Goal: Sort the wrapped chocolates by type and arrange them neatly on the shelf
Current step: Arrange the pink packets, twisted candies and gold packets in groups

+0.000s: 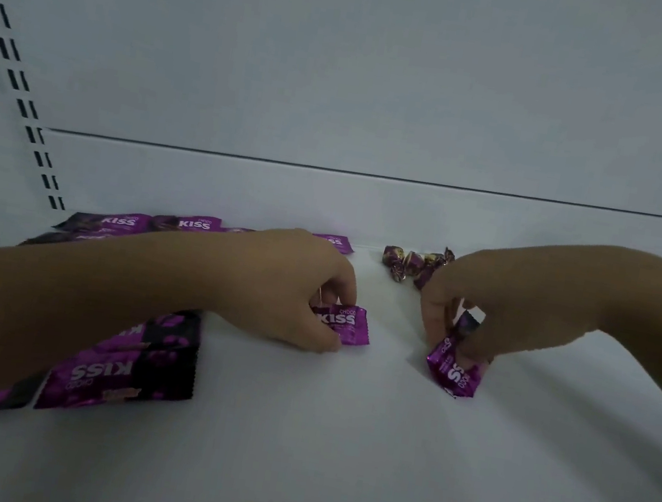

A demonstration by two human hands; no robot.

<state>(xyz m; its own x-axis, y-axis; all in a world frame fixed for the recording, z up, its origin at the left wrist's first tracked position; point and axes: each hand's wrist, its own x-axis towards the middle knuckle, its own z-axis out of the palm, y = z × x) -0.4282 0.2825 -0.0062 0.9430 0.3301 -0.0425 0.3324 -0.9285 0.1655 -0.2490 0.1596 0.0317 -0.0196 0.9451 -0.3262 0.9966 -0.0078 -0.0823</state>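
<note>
Now our left hand (pixel 293 292) pinches a small purple Choco Kiss packet (pixel 348 325) on the white shelf (pixel 294 426), while our right hand (pixel 489 300) grips a second packet (pixel 452 374) to its right; twist-wrapped chocolates (pixel 413 263) lie farther back.

My one camera sits on my head, close above the white shelf (pixel 338 424), facing forward and down across it toward its back wall (pixel 388 87).
</note>
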